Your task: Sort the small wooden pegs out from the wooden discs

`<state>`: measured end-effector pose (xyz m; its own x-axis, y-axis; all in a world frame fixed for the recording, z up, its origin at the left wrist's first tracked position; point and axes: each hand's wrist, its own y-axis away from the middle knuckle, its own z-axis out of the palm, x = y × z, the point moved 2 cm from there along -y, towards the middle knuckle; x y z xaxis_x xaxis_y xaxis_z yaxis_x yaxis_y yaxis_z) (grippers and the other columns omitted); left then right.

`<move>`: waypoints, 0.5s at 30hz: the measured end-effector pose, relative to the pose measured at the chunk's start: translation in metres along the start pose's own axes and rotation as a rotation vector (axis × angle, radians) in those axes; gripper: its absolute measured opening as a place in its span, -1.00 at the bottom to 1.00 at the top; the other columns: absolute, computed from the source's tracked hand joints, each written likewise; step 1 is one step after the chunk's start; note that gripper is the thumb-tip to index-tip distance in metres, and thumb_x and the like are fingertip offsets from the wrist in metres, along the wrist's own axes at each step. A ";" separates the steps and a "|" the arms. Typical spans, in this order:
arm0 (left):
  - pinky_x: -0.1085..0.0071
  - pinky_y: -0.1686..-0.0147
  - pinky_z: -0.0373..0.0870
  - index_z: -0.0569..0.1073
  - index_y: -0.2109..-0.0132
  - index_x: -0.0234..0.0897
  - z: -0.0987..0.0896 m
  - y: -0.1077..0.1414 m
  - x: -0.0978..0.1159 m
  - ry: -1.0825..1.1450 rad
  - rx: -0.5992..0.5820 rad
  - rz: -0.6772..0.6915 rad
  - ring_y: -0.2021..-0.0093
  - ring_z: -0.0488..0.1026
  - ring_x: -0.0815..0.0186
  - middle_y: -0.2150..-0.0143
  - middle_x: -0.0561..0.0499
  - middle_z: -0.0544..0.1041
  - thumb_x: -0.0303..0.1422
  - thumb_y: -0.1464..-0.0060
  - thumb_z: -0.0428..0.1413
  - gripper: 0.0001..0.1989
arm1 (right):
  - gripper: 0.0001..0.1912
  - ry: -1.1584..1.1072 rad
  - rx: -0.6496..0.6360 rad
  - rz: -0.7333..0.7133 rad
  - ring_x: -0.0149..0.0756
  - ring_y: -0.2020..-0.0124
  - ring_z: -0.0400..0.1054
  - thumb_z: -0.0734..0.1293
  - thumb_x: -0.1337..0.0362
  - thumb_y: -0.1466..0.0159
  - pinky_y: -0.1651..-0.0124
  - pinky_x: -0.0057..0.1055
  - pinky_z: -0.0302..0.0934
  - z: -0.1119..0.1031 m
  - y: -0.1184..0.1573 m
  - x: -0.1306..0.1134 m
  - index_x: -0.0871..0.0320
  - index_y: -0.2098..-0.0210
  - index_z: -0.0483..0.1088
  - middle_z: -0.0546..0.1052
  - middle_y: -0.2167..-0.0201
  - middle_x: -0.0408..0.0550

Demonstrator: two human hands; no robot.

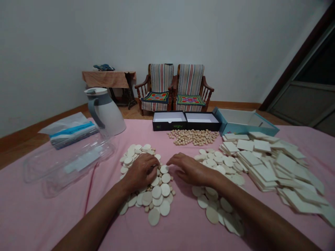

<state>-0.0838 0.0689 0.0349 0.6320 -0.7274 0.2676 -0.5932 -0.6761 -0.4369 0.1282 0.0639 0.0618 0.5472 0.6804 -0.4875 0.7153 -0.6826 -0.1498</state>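
Observation:
My left hand (142,170) rests over a pile of round pale wooden discs (157,191). Its fingers are curled towards the thumb, and whatever is between the tips is too small to make out. Small wooden beads (151,205) lie scattered among these discs. Just right of this pile, my right hand (188,168) hovers with fingers stretched to the left and nothing visible in them. Beneath and beside the right forearm spreads a second group of discs (211,214), partly covered by the arm.
Square wooden tiles (264,167) are heaped on the right. Many beads (195,137) lie before a black two-part box (170,125) and a blue box (247,122). Clear plastic packaging (75,164), a tissue pack (74,132) and a jug (107,113) stand left on the pink cloth (104,216).

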 end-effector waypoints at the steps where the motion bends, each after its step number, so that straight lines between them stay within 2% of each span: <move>1: 0.27 0.15 0.33 0.48 0.24 -0.27 0.001 0.000 0.000 0.001 -0.007 -0.002 0.22 0.43 0.22 0.29 -0.06 0.53 -0.54 -0.04 0.01 -0.82 | -0.66 0.014 -0.026 -0.025 -0.24 0.06 0.29 0.21 0.53 -0.17 0.01 -0.33 0.18 0.009 -0.009 -0.003 0.18 0.09 0.39 0.47 0.12 0.05; 5: 0.27 0.15 0.34 0.48 0.23 -0.28 0.003 0.002 -0.004 0.001 0.006 -0.009 0.20 0.43 0.21 0.27 -0.07 0.53 -0.55 -0.03 0.01 -0.80 | -0.75 0.067 -0.069 -0.061 -0.24 0.13 0.29 0.21 0.51 -0.17 0.05 -0.35 0.18 0.029 -0.030 -0.004 0.19 0.21 0.41 0.46 0.19 0.02; 8: 0.26 0.14 0.34 0.47 0.24 -0.29 0.004 0.001 -0.006 0.002 0.005 -0.006 0.20 0.43 0.21 0.27 -0.08 0.53 -0.55 -0.04 0.01 -0.82 | -0.71 0.077 -0.043 -0.021 -0.22 0.09 0.27 0.24 0.50 -0.13 0.03 -0.34 0.18 0.029 -0.031 -0.002 0.19 0.16 0.40 0.44 0.15 0.05; 11: 0.26 0.15 0.35 0.46 0.25 -0.28 0.004 0.002 -0.007 0.009 0.011 0.000 0.20 0.43 0.21 0.27 -0.08 0.52 -0.54 -0.06 0.01 -0.83 | -0.66 0.069 0.002 0.040 -0.20 0.08 0.27 0.26 0.48 -0.10 0.03 -0.32 0.18 0.013 -0.019 0.001 0.21 0.11 0.38 0.42 0.14 0.06; 15: 0.27 0.15 0.34 0.44 0.27 -0.29 0.004 0.003 -0.007 0.028 0.016 0.018 0.21 0.43 0.22 0.28 -0.08 0.52 -0.53 -0.07 0.01 -0.86 | -0.66 0.132 -0.002 0.157 -0.19 0.11 0.29 0.26 0.47 -0.11 0.06 -0.30 0.17 -0.029 0.020 0.013 0.22 0.10 0.39 0.42 0.16 0.07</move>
<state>-0.0874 0.0723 0.0286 0.6067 -0.7427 0.2835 -0.5963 -0.6610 -0.4555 0.1624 0.0663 0.0771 0.7042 0.5948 -0.3879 0.6176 -0.7826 -0.0788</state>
